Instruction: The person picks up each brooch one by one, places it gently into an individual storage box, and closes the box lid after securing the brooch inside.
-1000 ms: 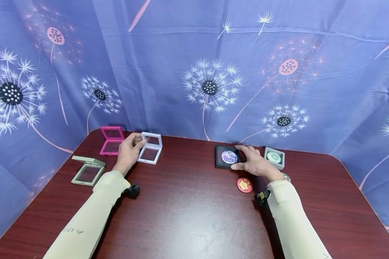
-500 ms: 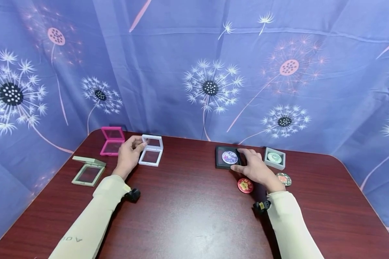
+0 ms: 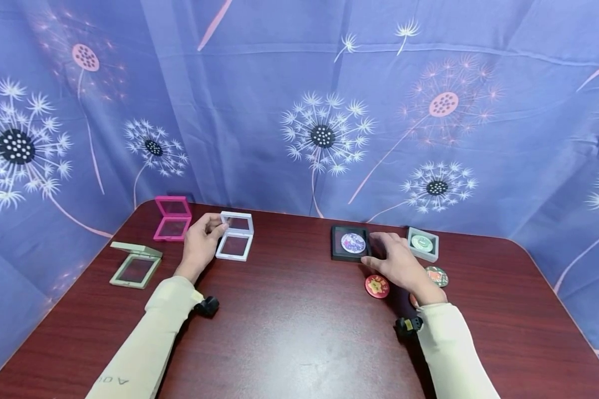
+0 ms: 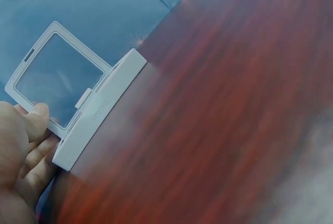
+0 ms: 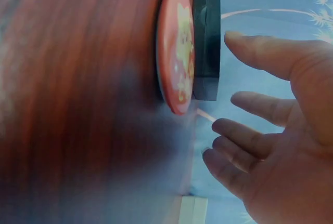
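Note:
My left hand (image 3: 202, 243) pinches the left side of the lid of a white hinged display case (image 3: 236, 237). This case stands open on the table, and in the left wrist view its clear-windowed lid (image 4: 61, 78) tilts up with my thumb on the frame. My right hand (image 3: 399, 265) has its fingers spread just right of a black display case (image 3: 336, 243). A purple-and-white round badge (image 3: 353, 243) shows in the black case. In the right wrist view the palm and fingers hold nothing, beside a red badge with a yellow star (image 5: 176, 50).
An open pink case (image 3: 172, 227) and an open green case (image 3: 135, 271) stand at the left. Right of my right hand are a grey case (image 3: 433, 252) with a pale green badge (image 3: 421, 243), a dark green badge (image 3: 437, 276) and a partly hidden orange badge (image 3: 413, 300).
My left hand and the white case have shifted slightly right and nearer. My right hand has drawn off the black case to the right, uncovering the dark green badge and part of the orange one.

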{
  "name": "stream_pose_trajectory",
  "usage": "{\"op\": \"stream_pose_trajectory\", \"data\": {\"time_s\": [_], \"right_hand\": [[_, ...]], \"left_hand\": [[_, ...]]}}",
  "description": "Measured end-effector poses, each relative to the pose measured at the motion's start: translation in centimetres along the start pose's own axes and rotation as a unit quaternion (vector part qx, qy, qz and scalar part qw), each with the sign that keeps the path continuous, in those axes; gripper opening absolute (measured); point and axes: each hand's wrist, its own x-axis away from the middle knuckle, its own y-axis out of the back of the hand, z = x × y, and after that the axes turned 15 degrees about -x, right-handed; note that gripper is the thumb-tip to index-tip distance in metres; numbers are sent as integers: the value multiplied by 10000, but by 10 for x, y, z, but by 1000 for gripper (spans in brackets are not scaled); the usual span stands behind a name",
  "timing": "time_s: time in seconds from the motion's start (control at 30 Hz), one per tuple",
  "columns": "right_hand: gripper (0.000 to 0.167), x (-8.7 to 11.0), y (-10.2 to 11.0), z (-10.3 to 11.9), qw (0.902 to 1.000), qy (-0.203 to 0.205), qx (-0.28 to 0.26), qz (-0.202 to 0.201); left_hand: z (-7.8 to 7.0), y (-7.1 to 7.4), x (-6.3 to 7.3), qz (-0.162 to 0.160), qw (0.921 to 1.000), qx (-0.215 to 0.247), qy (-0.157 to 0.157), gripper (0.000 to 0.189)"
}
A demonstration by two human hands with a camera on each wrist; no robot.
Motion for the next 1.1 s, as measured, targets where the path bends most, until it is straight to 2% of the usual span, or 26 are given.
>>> {"op": "stream_pose_trajectory", "data": {"time_s": [0.2,0.47,0.63,0.83,1.1], "right_hand": [[64,4,4,0,9998,58,137,105],[62,6,10,2,9995,132,248,164],[59,7,14,3,9990,150,312,284],[56,7,19,2,9978,97,481,454],[52,8,24,4,9961,-21,614,640]], "left_hand": [[-5,0,7,52,9999,-104,95,19],[-9,-2,14,-2,9998,97,181,18],[-13,-2,18,35,9997,1,244,17],[-16,-5,20,85,9998,-82,187,17],[-15,-9,24,70,9999,-98,-76,16]]}}
